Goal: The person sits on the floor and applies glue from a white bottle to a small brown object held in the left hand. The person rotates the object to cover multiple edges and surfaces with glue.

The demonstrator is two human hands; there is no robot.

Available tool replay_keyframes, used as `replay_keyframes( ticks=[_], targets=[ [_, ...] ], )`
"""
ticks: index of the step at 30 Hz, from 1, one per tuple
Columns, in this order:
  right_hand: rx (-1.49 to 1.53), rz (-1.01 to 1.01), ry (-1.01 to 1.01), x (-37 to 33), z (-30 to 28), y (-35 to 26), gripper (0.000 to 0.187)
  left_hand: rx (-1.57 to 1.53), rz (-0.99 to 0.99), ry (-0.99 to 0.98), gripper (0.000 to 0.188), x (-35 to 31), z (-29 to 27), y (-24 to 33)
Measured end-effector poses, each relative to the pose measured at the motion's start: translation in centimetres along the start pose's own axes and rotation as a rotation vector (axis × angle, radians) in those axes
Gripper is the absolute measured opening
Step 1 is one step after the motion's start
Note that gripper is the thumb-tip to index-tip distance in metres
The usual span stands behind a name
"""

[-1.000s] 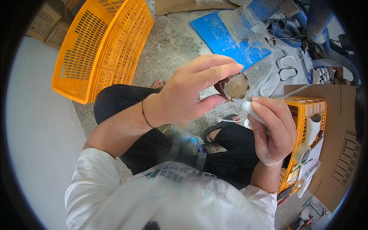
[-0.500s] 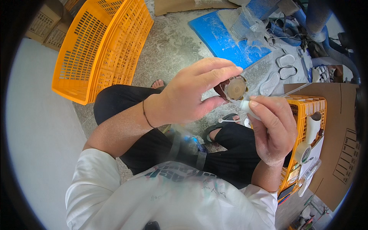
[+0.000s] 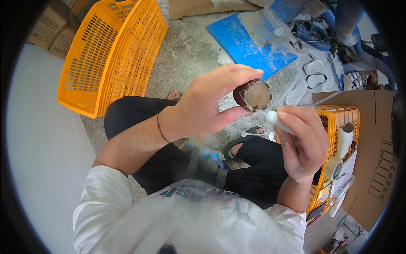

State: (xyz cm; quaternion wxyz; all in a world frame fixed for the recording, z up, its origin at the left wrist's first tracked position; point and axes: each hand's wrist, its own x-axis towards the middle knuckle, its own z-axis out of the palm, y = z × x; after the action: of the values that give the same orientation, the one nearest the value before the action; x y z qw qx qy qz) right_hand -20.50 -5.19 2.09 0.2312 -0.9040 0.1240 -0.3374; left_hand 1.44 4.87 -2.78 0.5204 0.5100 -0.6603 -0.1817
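My left hand (image 3: 211,99) is closed on a round dark-brown piece (image 3: 241,94), gripping it between the thumb and fingers. Its pale, disc-shaped end (image 3: 257,95) has a ragged rim and faces right. Pinched in my right hand (image 3: 306,137) is a small white squeeze bottle (image 3: 279,121), its clear nozzle pointing at the lower rim of the brown piece. Whether the nozzle touches the rim I cannot tell. Below the bottle hangs a thin white strap with a small round end (image 3: 244,133).
Stacked orange crates (image 3: 112,63) stand at the left. A dusty blue board (image 3: 249,42) lies on the floor ahead, beside shoe soles (image 3: 314,67). On the right, another orange crate (image 3: 317,199) carries a tape roll (image 3: 334,168) next to a large cardboard sheet (image 3: 368,139).
The round piece has tilted a little in my left hand, showing more of its brown side. My right hand with the squeeze bottle has shifted only slightly.
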Motion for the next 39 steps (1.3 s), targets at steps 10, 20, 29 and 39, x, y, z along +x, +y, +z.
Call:
replay_keyframes(
  ticks=[10, 20, 29, 39],
  targets=[
    [1.345, 0.576, 0.315, 0.0, 2.4, -0.1, 0.039, -0.750, -0.269, 0.016, 0.073, 0.5, 1.2, 1.0],
    [1.414, 0.382, 0.387, 2.2, 2.2, -1.8, 0.038, -0.930, -0.108, 0.131, 0.086, 2.7, 2.5, 3.2],
    [1.418, 0.282, 0.436, 3.8, 1.9, -2.9, 0.041, -0.941, -0.114, 0.256, 0.084, 4.2, 2.5, 6.0],
    [1.451, 0.186, 0.440, 4.6, 2.3, -3.4, 0.040, -0.947, -0.096, 0.328, 0.076, 4.8, 2.0, 7.4]
  ],
)
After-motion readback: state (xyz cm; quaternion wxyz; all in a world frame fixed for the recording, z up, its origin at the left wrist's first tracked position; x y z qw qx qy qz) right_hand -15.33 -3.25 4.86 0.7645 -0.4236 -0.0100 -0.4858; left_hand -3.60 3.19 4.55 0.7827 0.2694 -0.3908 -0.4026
